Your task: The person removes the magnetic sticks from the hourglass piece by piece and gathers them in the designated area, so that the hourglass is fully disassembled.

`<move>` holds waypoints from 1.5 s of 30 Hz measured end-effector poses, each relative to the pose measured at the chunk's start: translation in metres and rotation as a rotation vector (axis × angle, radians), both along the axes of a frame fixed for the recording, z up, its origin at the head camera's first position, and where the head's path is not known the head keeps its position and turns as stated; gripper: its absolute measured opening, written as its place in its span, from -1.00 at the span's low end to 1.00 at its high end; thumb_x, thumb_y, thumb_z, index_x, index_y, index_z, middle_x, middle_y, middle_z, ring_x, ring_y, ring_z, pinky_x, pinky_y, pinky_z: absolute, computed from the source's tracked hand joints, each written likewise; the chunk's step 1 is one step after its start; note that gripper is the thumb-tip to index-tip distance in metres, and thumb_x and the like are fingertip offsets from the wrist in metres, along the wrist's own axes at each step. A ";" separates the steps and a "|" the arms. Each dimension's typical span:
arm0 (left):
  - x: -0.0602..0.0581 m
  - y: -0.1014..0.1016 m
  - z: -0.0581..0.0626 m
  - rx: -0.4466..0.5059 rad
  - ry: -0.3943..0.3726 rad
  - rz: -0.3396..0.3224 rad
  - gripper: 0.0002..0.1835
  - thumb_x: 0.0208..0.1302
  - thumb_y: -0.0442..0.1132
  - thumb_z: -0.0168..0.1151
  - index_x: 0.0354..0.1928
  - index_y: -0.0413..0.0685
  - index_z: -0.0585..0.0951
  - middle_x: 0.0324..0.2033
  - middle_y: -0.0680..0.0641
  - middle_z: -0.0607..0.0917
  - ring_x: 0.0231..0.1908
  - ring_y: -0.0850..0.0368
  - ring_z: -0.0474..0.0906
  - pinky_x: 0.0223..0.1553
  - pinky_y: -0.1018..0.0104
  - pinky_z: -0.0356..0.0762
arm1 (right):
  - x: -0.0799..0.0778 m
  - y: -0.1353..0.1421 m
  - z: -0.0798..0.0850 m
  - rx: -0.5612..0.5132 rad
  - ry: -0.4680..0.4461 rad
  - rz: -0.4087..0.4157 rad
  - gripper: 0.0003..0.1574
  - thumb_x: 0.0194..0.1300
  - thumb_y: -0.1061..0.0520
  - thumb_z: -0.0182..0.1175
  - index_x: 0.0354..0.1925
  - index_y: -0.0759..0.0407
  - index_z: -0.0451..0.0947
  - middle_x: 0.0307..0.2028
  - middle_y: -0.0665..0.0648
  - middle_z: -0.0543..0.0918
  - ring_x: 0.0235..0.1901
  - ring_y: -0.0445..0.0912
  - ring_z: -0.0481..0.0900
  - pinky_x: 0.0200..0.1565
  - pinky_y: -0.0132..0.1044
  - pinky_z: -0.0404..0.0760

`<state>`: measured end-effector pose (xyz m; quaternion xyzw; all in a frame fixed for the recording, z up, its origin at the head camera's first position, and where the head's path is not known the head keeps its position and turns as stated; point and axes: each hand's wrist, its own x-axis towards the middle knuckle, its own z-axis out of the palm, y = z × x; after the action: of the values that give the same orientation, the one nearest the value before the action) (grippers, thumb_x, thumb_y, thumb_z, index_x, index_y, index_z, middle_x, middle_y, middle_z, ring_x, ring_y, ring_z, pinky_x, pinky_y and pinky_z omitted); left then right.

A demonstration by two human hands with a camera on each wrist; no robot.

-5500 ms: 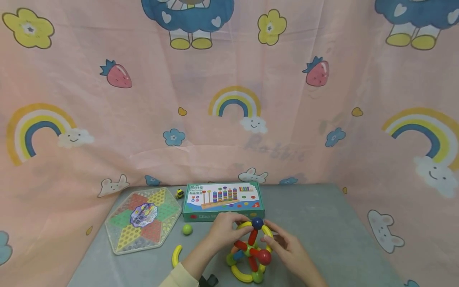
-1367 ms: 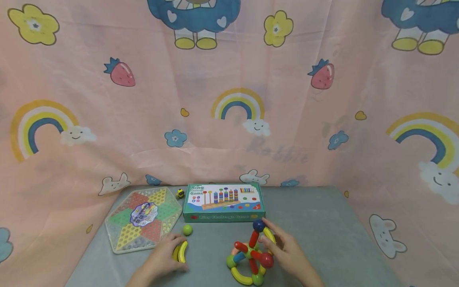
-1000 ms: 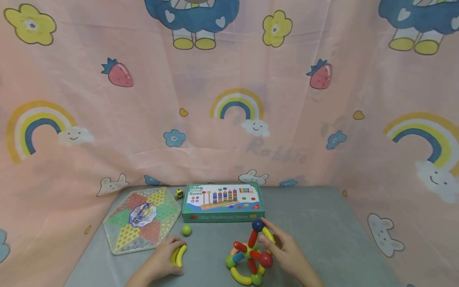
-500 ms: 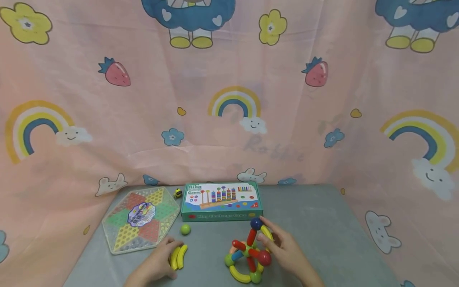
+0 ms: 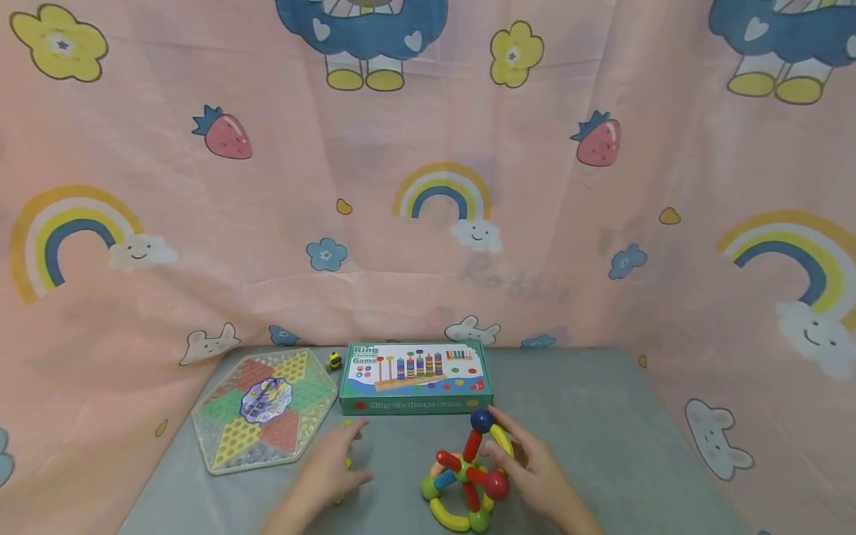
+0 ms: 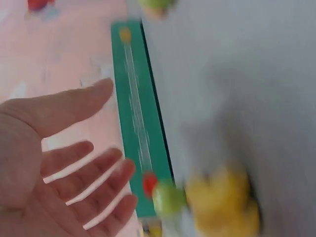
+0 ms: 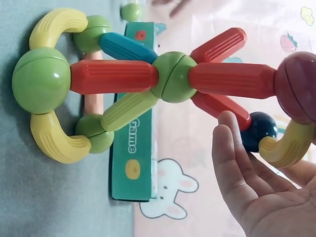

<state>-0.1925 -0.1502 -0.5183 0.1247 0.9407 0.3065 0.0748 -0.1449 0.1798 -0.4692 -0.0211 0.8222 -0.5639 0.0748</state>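
My left hand (image 5: 325, 467) hovers over two curved yellow sticks, its thumb and fingers spread with nothing between them. In the head view it covers most of those sticks; in the left wrist view the yellow sticks (image 6: 222, 205) are blurred, beside a loose green ball (image 6: 168, 200). Thumb and fingers of my right hand (image 5: 538, 468) hold the upper right curved yellow stick (image 7: 291, 145) of a standing ball-and-stick model. That stick joins a dark blue ball (image 5: 481, 420) and a red ball (image 5: 496, 484). Red, blue and green sticks radiate from the central green ball (image 7: 173, 76).
Behind the model lies a green ring game box (image 5: 416, 377). A hexagonal Chinese checkers board (image 5: 227, 453) is at the left, with a small bee figure (image 5: 335, 361) between them. A patterned pink cloth (image 5: 428, 297) hangs behind the grey table (image 5: 575, 394).
The model's upper left curved yellow stick came off and now lies beside another on the table. My left hand let go of the sticks and moved right, fingers spread. My right hand stayed.
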 end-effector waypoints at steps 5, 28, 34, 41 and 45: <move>0.002 0.050 -0.002 0.106 -0.107 -0.168 -0.19 -0.09 -0.21 0.61 0.30 0.00 0.52 0.09 -0.07 0.63 -0.13 0.11 0.56 -0.16 0.17 0.61 | 0.001 0.001 -0.001 -0.029 -0.015 -0.017 -0.25 0.53 -0.14 0.07 0.51 0.12 0.20 0.09 0.29 0.62 -0.18 0.09 0.72 -0.14 -0.32 0.71; 0.015 0.091 -0.040 0.105 -0.325 -0.192 -0.45 -0.04 -0.20 0.60 0.09 0.16 0.70 -0.27 0.13 0.54 -0.27 0.16 0.44 -0.24 0.17 0.54 | 0.010 0.000 -0.007 -0.040 -0.085 -0.014 -0.05 0.47 -0.23 0.11 0.57 0.17 0.03 0.10 0.31 0.63 -0.05 0.01 0.71 -0.03 -0.14 0.73; 0.020 0.095 -0.041 0.124 -0.360 -0.141 -0.43 -0.06 -0.25 0.59 0.09 0.09 0.69 -0.27 0.07 0.55 -0.27 0.09 0.47 -0.19 0.03 0.59 | 0.010 -0.003 -0.007 -0.035 -0.080 -0.095 -0.04 0.43 -0.27 0.15 0.57 0.07 0.06 0.34 0.38 0.44 -0.08 -0.01 0.72 -0.03 -0.06 0.73; 0.028 0.102 -0.042 0.151 -0.437 -0.045 -0.32 -0.08 -0.28 0.59 0.21 -0.03 0.63 -0.23 -0.04 0.55 -0.23 -0.01 0.47 -0.15 -0.11 0.59 | 0.010 -0.006 -0.005 -0.105 -0.084 -0.123 -0.10 0.43 -0.21 0.19 0.48 0.06 0.02 0.26 0.37 0.49 -0.07 0.04 0.70 -0.05 -0.12 0.72; 0.032 0.107 -0.042 0.155 -0.468 0.006 -0.31 -0.03 -0.27 0.58 0.24 -0.05 0.61 -0.25 -0.07 0.54 -0.26 -0.03 0.46 -0.17 -0.10 0.58 | 0.011 -0.006 -0.007 -0.104 -0.100 -0.179 -0.17 0.40 -0.24 0.21 0.37 0.13 0.14 0.21 0.34 0.50 -0.11 -0.01 0.71 -0.06 -0.12 0.72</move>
<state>-0.1607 -0.0428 -0.5602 0.0530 0.8718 0.3983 0.2803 -0.1338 0.1738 -0.4764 0.0769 0.7856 -0.6106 0.0638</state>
